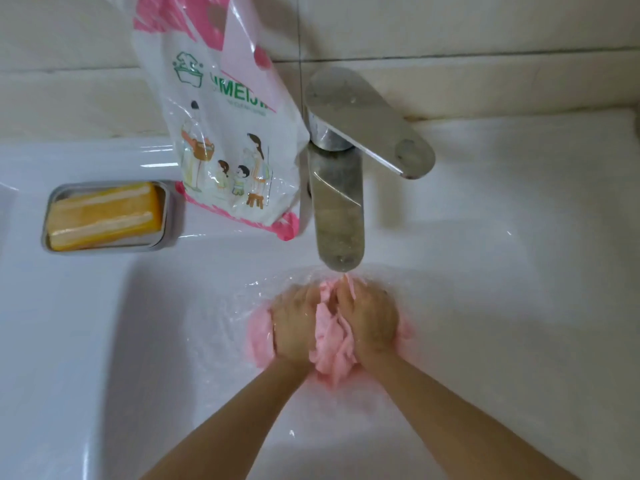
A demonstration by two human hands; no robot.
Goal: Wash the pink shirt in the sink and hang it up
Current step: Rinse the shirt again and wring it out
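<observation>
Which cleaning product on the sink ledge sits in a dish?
The orange soap bar, in the grey dish at far left; the pink-and-white bag stands loose beside the faucet.

Bare forearms (221, 427), uncovered from the wrists to the frame edge, no clothing in view. Left grip (294, 323) and right grip (372, 320), both just below the faucet (337, 209), bare and wet, water glossing the knuckles. Fingertips mostly hidden.
</observation>
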